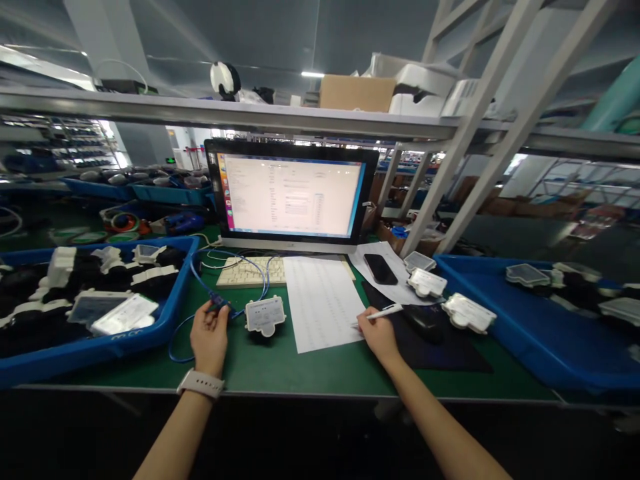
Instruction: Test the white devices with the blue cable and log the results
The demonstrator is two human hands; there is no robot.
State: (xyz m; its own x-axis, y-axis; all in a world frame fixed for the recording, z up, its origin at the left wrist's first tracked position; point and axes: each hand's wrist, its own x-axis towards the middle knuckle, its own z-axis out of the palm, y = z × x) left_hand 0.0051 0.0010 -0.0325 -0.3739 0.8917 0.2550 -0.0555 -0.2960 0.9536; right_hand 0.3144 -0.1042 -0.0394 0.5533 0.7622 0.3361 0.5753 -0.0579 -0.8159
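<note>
My left hand [210,333], with a pale watch on its wrist, is closed around the dark connector [219,301] of a blue cable [181,359]. Just right of it a white-topped housing with printed markings [265,315] lies on the green table. My right hand [379,333] grips a white pen [387,311] in a writing hold. It rests at the lower right edge of a printed paper sheet [323,307], which covers part of the cream keyboard [245,273].
Behind stands a lit monitor [293,197]. Blue trays [173,313] of black and white housings flank me. A phone [381,269] lies on another sheet; a black mouse [421,323] sits on a dark mat [450,357]. White housings [469,312] lie beside the right tray [505,333].
</note>
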